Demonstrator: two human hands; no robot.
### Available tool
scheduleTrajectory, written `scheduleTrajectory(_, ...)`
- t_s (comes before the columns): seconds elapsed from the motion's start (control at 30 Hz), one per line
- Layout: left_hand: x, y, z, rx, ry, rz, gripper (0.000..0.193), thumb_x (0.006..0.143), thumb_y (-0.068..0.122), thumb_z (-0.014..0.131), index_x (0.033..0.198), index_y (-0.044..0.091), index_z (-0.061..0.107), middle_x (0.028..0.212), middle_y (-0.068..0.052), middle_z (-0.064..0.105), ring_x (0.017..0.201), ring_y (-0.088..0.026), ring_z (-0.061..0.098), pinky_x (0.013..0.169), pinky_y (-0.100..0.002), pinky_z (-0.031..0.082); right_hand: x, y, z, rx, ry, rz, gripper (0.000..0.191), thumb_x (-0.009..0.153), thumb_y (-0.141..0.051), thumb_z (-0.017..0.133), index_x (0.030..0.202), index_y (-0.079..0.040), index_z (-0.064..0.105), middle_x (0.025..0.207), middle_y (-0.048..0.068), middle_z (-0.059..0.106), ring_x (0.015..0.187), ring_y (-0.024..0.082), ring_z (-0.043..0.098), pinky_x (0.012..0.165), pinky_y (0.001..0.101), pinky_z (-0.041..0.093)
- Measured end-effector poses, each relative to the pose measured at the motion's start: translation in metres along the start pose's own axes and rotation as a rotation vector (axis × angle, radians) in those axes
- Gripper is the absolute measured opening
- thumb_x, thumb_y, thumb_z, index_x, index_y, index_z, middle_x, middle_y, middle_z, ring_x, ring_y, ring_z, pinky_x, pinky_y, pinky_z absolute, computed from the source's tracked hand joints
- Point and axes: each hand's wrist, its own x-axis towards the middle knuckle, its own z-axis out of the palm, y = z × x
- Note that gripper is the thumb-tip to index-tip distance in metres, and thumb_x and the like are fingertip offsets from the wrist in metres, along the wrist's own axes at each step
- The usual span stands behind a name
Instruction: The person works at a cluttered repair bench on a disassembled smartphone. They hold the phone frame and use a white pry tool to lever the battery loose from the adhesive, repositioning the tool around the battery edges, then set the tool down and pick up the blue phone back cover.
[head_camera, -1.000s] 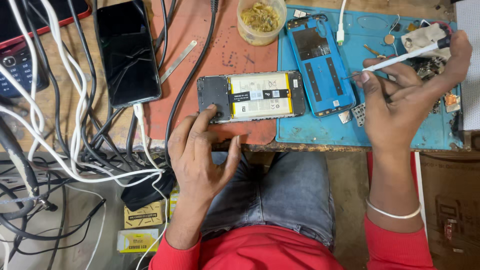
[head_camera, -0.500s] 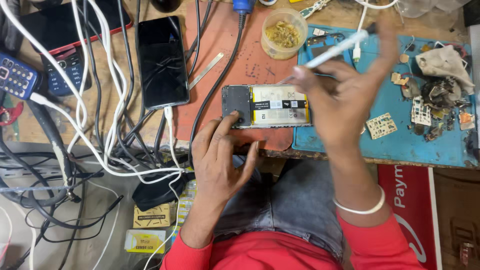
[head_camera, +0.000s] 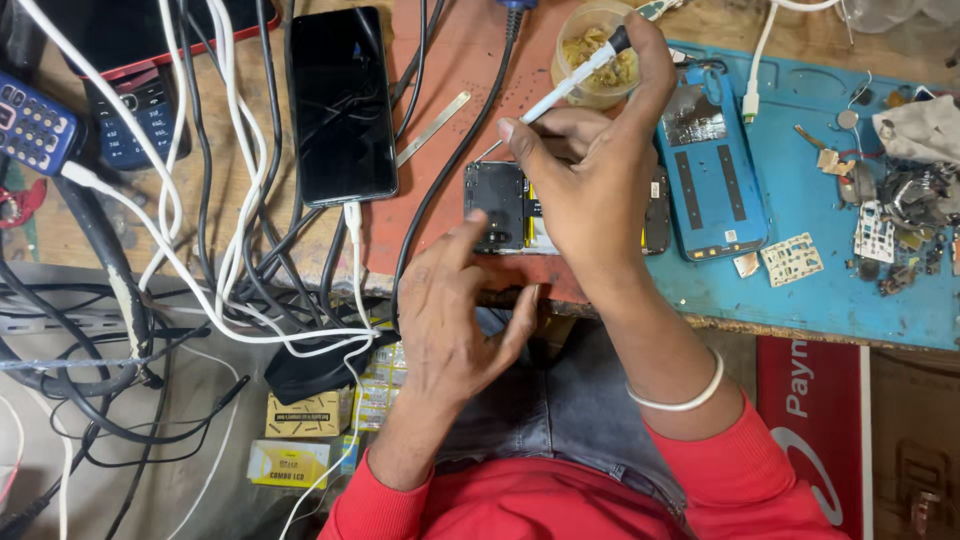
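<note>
An opened phone (head_camera: 495, 205) with its back removed lies on the reddish mat (head_camera: 440, 70) at the bench's front edge. My left hand (head_camera: 455, 310) rests on the phone's near left end, fingers spread, steadying it. My right hand (head_camera: 590, 185) hovers over the middle of the phone and covers its battery. It pinches a thin white tool with a dark tip (head_camera: 575, 75), angled up to the right, with its lower point near the phone's top edge.
A blue back cover (head_camera: 712, 170) lies on the blue mat (head_camera: 850, 300) to the right. Behind sits a small plastic cup (head_camera: 590, 45) of bits. A black smartphone (head_camera: 340, 105), keypad phones and tangled cables (head_camera: 200, 220) fill the left. Small parts (head_camera: 900, 210) lie far right.
My right hand has come in from the right with the white tool and now sits over the opened phone. My left hand has stayed on the phone's near end.
</note>
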Motion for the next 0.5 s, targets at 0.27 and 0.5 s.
scheduleTrajectory(0.27,-0.01,-0.003,0.009,-0.137,0.126,-0.06,0.08,0.086,0.016,0.094,0.135,0.006,0.031,0.16,-0.027,0.027,0.129,-0.037,0.064,0.109,-0.042,0.056,-0.009,0.007,-0.011,0.195,-0.022,0.082,0.091,0.11,0.007,0.08,0.161,-0.008,0.005,0.094,0.015,0.075,0.088,0.016,0.075,0.079,0.0235,0.061)
scheduleTrajectory(0.5,-0.01,-0.002,0.009,-0.071,0.121,-0.043,0.075,0.086,0.014,0.094,0.132,0.007,0.035,0.152,-0.022,0.034,0.125,-0.037,0.064,0.107,-0.042,0.058,-0.017,-0.009,-0.017,0.166,-0.02,0.135,0.095,0.102,0.01,0.08,0.16,-0.007,0.007,0.12,0.02,0.065,0.091,0.016,0.076,0.083,0.025,0.064)
